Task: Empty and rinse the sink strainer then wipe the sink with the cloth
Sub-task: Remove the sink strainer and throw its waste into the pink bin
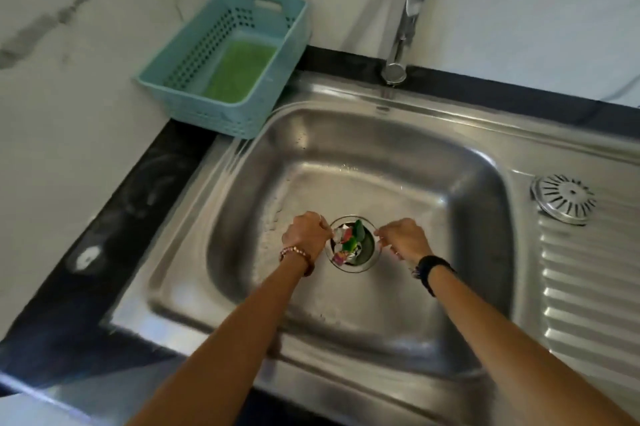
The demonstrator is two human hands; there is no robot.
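The round metal sink strainer sits in the drain at the bottom of the steel sink, filled with scraps of coloured wrappers and green bits. My left hand is closed at the strainer's left rim, and my right hand is closed at its right rim. Both pinch the edge. A green cloth lies in the light blue basket at the back left.
The tap stands behind the basin with its spout over the back edge. A round slotted metal drain cover lies on the ribbed drainboard at the right. A black counter borders the sink on the left.
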